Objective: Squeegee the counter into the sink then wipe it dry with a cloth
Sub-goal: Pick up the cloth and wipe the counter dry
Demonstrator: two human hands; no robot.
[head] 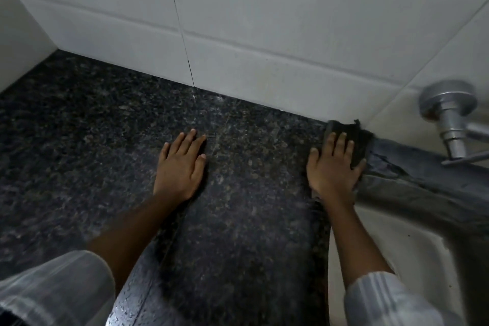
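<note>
The dark cloth (349,143) lies flat at the far right corner of the granite counter (105,140), touching the tiled wall (264,34) behind and the raised dark rim of the sink (423,182) on its right; its long axis runs roughly from the wall toward the person; the right hand (334,167) presses on it, fingers spread flat, pinching nothing; the left hand (182,164) rests palm-down and spread on bare granite, well apart to the left; so the unwiped counter lies leftward and nearer the person, and the right hand is plainly the nearer one to sweep that way; the wiping stage seems under way; a chrome tap (449,116) stands beyond the rim.
</note>
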